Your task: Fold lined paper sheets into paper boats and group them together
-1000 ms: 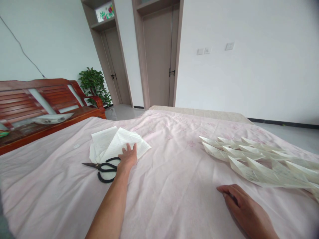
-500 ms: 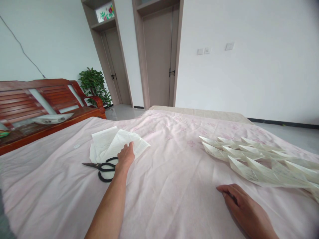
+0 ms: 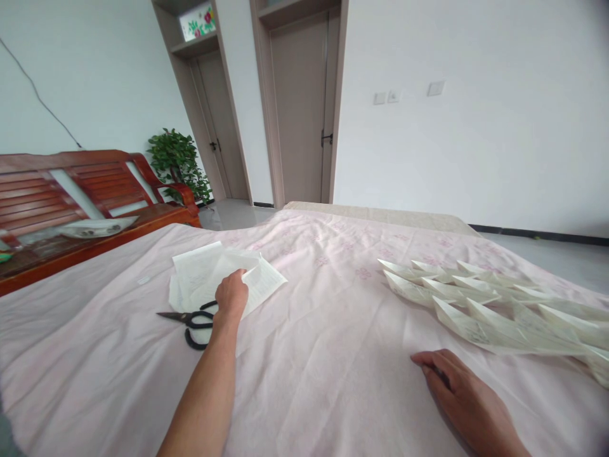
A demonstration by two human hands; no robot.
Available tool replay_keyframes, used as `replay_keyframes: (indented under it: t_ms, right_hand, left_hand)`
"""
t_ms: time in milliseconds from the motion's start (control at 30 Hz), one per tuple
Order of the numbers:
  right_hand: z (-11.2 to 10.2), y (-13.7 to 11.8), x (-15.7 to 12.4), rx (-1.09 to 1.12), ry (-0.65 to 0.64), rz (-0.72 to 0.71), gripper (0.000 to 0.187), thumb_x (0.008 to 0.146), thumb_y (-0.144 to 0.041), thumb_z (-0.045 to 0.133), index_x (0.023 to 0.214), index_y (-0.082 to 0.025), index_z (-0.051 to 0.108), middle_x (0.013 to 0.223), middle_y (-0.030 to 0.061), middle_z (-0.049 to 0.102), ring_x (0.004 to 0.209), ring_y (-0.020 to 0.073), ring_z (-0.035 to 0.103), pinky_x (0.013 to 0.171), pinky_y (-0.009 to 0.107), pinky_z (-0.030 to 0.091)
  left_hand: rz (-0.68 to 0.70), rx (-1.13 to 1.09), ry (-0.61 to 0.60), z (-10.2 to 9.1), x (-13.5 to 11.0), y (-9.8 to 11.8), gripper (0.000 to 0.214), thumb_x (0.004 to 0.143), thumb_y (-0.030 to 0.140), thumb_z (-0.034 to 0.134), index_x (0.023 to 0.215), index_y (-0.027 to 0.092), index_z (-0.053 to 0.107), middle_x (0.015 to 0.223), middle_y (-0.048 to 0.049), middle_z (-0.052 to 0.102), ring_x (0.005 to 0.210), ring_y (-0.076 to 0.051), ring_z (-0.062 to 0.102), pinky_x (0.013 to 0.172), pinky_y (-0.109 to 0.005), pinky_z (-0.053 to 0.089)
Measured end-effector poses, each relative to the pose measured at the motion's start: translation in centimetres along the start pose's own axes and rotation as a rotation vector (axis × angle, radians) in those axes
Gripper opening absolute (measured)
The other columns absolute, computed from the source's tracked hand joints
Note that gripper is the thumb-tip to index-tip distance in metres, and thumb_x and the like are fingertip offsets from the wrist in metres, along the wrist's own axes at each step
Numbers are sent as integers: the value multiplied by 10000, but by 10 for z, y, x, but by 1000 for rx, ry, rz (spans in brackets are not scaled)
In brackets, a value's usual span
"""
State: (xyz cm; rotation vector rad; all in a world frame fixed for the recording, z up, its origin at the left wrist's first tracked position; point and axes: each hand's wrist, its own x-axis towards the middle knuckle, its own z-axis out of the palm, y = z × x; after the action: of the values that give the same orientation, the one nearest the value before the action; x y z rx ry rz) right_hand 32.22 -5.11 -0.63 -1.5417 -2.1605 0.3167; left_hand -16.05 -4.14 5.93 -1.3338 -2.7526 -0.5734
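Observation:
My left hand (image 3: 231,293) is closed on the edge of a thin whitish sheet of paper (image 3: 269,279), which buckles up at my fingers. Under and beside it lie other loose sheets (image 3: 195,265) in a small pile. Black-handled scissors (image 3: 193,320) rest against the pile, their blades pointing left and one handle loop partly behind my wrist. My right hand (image 3: 464,393) rests on the bedcover with its fingers curled and thumb pressed in, nothing visible in it. Beyond it stand several folded paper boats (image 3: 495,317) in rows.
A pink flowered cover (image 3: 323,355) with wrinkles spreads beneath everything. At the left stands a wooden bench (image 3: 95,190) with a rolled bundle (image 3: 98,226) on it. A leafy plant (image 3: 176,158) and two doors are behind.
My left hand has drawn back slightly to the left, and its fingers have closed, lifting a crease in the top sheet. My right hand stays in place.

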Motion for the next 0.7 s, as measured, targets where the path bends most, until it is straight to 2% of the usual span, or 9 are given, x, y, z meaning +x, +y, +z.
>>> replay_keyframes:
  t_ms: [167,267,367,433,500,567,633,700]
  right_hand:
    - [0,3,-1,8,-2,-5,300,906,-439,432,1001,-299,680,1067,21,683,952,218,665,785,312,526]
    - [1,5,0,7,-9,-6,294,903,-432,434,999,-295,677,1069,23,682,960,218,662,795,314,525]
    - [1,3,-1,9,-4,-9,292,905,-431,435,1000,-296,676,1070,22,682,963,216,661,798,314,525]
    - [0,0,-1,8,4,-1,288,904,-433,439,991,-301,680,1063,17,685,954,213,663,784,307,528]
    - [-1,-3,-2,5,17,10,278,898,-423,445,970,-305,685,1047,13,689,938,209,666,760,299,529]
    - [-3,-5,-2,6,26,18,266,893,-404,445,951,-309,687,1035,8,690,928,206,666,749,295,526]
    - [-4,-8,-3,13,31,22,259,892,-383,440,940,-310,684,1026,5,687,928,204,663,757,298,519]
    - [-6,-10,-4,24,25,30,257,899,-366,431,939,-306,678,1021,7,682,933,205,657,769,306,510]
  left_hand:
    - [29,-55,100,-18,-1,1,559,797,66,463,1304,252,611,1130,-137,716,1016,-311,660,820,-358,458]
    - [70,-168,182,-27,-3,9,559,775,67,483,1280,253,634,1071,-121,736,966,-303,666,825,-350,451]
    - [112,-434,288,-35,-8,20,513,730,70,508,1179,226,698,963,-87,752,937,-285,661,830,-330,447]
    - [134,-739,302,-39,-13,29,450,705,98,534,1100,205,723,877,-48,747,913,-260,660,814,-306,456]
    - [158,-1147,218,-43,-18,40,399,675,141,578,1046,183,719,818,-21,736,870,-236,666,784,-289,474]
    - [172,-1513,45,-46,-24,51,407,623,153,631,1023,164,703,823,-21,738,843,-223,675,773,-286,494]
    - [141,-1715,-144,-45,-30,64,436,563,117,659,995,156,697,840,-29,744,833,-214,683,778,-286,510]
    - [88,-1794,-327,-39,-36,77,454,530,65,648,972,156,694,843,-28,745,818,-202,690,770,-275,523]
